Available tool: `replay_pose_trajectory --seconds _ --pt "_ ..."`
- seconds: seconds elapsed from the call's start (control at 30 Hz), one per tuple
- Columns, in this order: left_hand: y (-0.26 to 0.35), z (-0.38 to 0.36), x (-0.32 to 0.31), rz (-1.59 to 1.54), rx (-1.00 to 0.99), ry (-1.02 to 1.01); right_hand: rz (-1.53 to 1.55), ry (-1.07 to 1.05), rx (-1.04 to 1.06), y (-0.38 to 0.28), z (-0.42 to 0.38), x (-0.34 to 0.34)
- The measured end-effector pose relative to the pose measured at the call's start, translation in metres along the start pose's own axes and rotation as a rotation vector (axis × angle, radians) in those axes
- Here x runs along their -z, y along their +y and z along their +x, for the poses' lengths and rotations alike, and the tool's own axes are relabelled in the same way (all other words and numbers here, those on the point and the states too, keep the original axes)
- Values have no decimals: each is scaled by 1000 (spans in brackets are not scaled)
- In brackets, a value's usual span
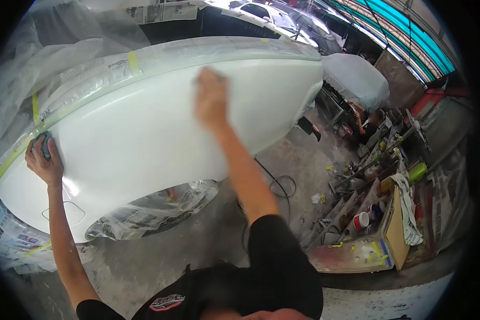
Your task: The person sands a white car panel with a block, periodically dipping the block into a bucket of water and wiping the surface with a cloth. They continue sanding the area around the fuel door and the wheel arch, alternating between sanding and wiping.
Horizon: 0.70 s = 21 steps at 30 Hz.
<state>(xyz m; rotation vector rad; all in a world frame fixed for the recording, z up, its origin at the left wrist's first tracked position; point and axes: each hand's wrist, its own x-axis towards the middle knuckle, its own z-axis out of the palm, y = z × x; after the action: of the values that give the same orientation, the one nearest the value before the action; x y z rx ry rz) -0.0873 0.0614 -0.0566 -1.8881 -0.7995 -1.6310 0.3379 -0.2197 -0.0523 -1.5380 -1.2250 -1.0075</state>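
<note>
The workshop had a grey, dusty concrete floor (128, 261), with a cluttered rack of cans and paint-spotted boards (397, 229) over on the right, and another person (369, 124) low down beyond it. In front of me stood the long, curved white car body panel (144, 128), running from the near left up towards the far right.

The covering up was done, as far as I could see: newspaper and clear plastic sheeting (85, 74) lay along the upper edge, strips of yellow-green masking tape (133, 63) ran over it, and the wheel opening (154, 213) was filled with the same paper and film. The panel itself was bare of covering and evenly pale, glossy in places.

The left hand (47, 166) was curled around a crumpled blue-grey wad (41, 146), pressed near the panel's upper left edge, above the outline of the small rounded flap (66, 212). The right hand (210, 101) was over the upper middle, blurred, with something dark at its fingertips; I could not tell whether it gripped anything.

I judged the surface work to be under way, not finished. With no visible line between treated and untreated areas, how much was left I couldn't say.
</note>
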Motion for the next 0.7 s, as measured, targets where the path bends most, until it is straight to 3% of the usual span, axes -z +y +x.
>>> replay_pose_trajectory --seconds 0.03,0.07,0.1,0.13,0.17,0.33,0.4,0.47,0.53,0.57,0.6,0.63,0.7 --pt "2 -2 -2 -2 16 8 2 105 -55 49 8 11" --pt "1 -1 -2 -4 26 15 -111 64 -184 93 19 33" --pt "0 0 -3 -18 18 25 -313 97 -183 125 28 48" --pt "0 1 -3 -32 8 34 -311 -24 -215 133 41 65" --pt "1 2 -3 -49 -2 38 -311 -149 -251 133 49 76" --pt "16 8 4 -35 38 73 -333 9 -371 124 21 31" --pt "18 8 6 -62 33 60 -264 39 -492 90 9 9" --pt "14 8 4 -41 38 56 -152 92 -435 15 -11 -38" --pt "16 6 3 -49 39 63 -224 -219 -163 -107 -47 -86" --pt "16 2 7 -44 34 39 -48 -264 46 -158 -79 -109" --pt "13 1 8 -44 25 19 -32 -439 217 -207 -81 -102" --pt "10 5 4 -47 12 12 28 -370 224 -210 -81 -103" --pt "8 3 4 -37 6 15 -290 -329 312 -168 -86 -99"
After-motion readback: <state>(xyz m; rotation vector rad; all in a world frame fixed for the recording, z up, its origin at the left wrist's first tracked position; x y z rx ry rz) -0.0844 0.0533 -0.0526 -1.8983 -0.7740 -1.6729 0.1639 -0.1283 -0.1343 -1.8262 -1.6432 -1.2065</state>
